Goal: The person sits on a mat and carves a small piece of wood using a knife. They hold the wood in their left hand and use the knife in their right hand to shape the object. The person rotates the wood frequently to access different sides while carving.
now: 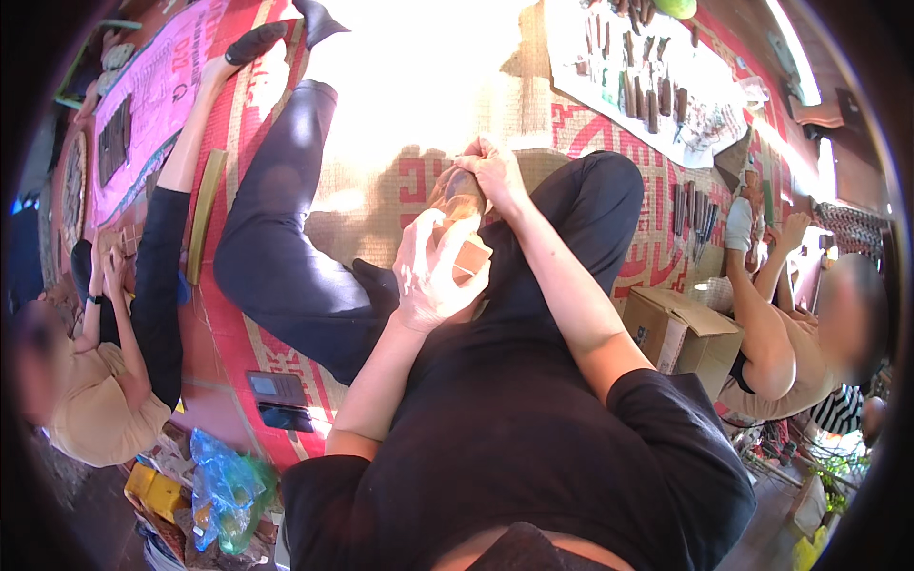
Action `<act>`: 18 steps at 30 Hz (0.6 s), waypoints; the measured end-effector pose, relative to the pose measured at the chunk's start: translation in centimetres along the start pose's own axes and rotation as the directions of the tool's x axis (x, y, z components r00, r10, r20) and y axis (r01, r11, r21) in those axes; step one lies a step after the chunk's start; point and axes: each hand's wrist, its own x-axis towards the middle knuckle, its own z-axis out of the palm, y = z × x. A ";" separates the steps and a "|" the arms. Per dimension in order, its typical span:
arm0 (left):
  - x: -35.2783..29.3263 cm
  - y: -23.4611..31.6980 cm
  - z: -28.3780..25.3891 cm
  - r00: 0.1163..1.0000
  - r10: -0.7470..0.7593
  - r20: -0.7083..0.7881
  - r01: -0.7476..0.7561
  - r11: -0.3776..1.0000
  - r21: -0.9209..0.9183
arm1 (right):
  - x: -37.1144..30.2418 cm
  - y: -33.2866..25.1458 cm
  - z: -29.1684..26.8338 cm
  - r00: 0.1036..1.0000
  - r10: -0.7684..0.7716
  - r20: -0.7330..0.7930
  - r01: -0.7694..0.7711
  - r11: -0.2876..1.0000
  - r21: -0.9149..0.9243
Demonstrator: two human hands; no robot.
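Between my bent legs, my left hand point(440, 268) is wrapped round a brown wooden piece point(464, 202), and its squared, paler end shows below the fingers. The piece is rounded towards its far end; its exact kind cannot be made out. At that far end my right hand point(495, 173) has its fingers pinched together against the wood. Whether a small tool or sheet sits in that pinch is too small and bright to tell.
Beneath me lies a red and tan woven mat point(571, 228). Several dark-handled tools cover a white sheet point(700, 143) at the far right. A cardboard box point(681, 333) stands beside my right elbow. Phones point(278, 390) lie at left; a person point(105, 381) sits left, another person point(809, 352) right.
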 end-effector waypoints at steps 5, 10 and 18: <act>0.5 0.5 0.2 0.997 0.058 0.042 -0.059 0.998 0.023 | 2.3 0.1 0.2 0.991 0.051 -0.126 -0.063 0.994 -0.093; 0.2 0.1 -0.1 1.000 0.013 0.004 -0.013 1.000 0.003 | 2.5 0.4 -0.9 0.994 0.106 -0.035 -0.098 0.977 0.189; 0.4 0.4 0.1 0.999 0.028 0.031 -0.028 1.000 0.011 | 2.2 0.4 0.2 0.990 0.014 -0.140 -0.027 0.995 -0.093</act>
